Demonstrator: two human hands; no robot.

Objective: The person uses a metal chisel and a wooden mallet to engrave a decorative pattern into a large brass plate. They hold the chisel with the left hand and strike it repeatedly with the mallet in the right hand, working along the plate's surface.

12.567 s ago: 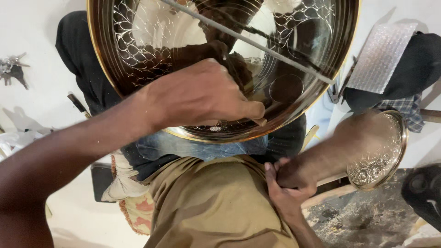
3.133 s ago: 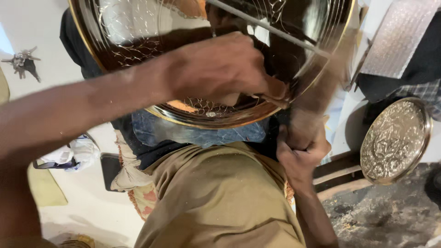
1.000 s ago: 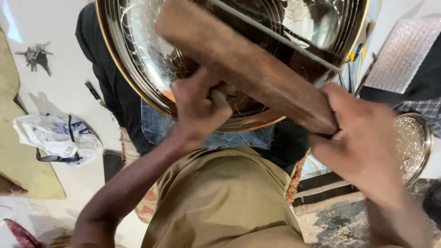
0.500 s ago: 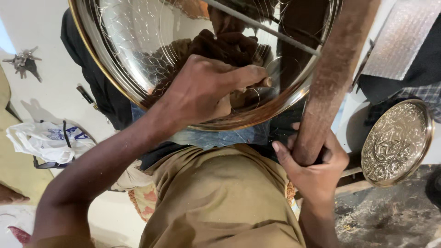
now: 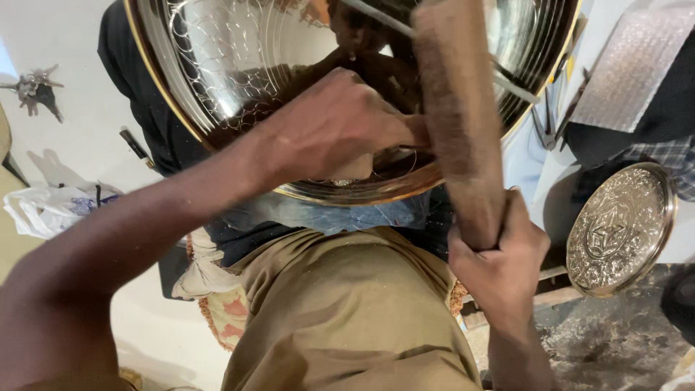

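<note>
Left hand (image 5: 340, 130) presses, fingers curled, against the large engraved metal tray (image 5: 217, 80); right hand (image 5: 499, 257) clenches a wooden mallet (image 5: 456, 123) raised across it.

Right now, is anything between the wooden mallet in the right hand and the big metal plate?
Nothing separate shows. The right hand grips the wooden mallet over the metal plate; only the left hand, resting on the plate beside the mallet, is close.
</note>
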